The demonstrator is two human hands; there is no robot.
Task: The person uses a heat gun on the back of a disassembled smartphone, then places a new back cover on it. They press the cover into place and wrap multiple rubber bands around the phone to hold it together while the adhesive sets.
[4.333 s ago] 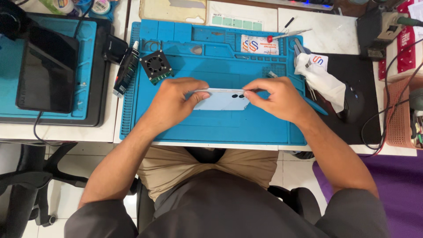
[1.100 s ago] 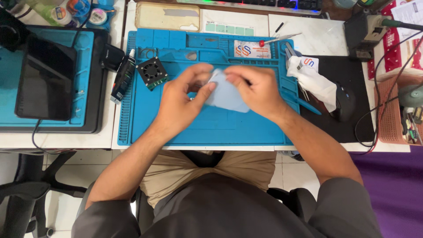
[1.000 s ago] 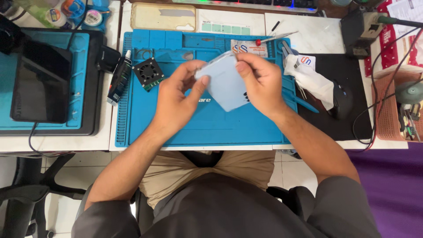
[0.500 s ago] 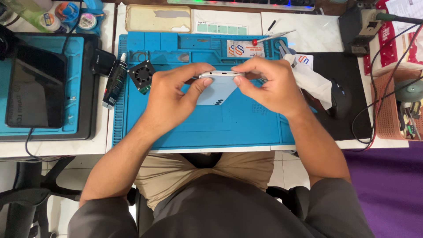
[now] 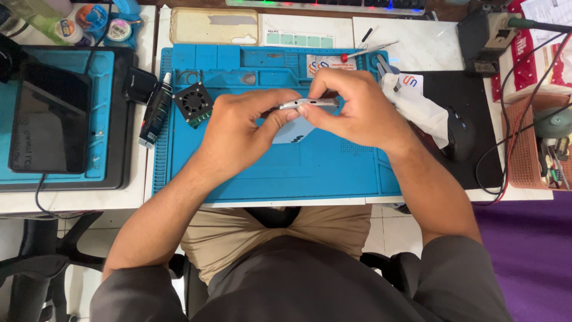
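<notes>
**Phone held on edge above a blue work mat**

Seated at a crowded tabletop (image 5: 71, 201), a person grips a slim, pale phone (image 5: 308, 105) between both hands, its thin metal edge turned up toward the camera. The left hand (image 5: 238, 128) pinches the phone's left end with thumb and forefinger; the right hand (image 5: 351, 107) closes its fingers over the right end. The phone hangs just above the blue work mat (image 5: 268, 179), its pale back dipping below the thumbs.

Just beyond the right hand lies a small white card with a red-and-blue mark (image 5: 322, 63), and beside it a red-handled tool (image 5: 362, 53) rests at the mat's far rim. To the right of that hand, a white cloth bearing a similar mark (image 5: 417, 104) spills from the mat onto a black pad (image 5: 476, 167). Further right stand a red box (image 5: 530, 56) and an orange plastic basket (image 5: 527, 149).

Left of the left hand sit a small black fan (image 5: 194, 102) and a dark, narrow device (image 5: 155, 113) on the mat's edge. Well off to that side, a dark tablet (image 5: 50, 119) lies on a second blue mat (image 5: 101, 119). Past both hands, a beige phone case (image 5: 214, 27) and a white sheet with green squares (image 5: 301, 37) lie flat.

The near half of the work mat, between the hands and the tabletop's front edge, lies bare; the far rim is hemmed by tools.
</notes>
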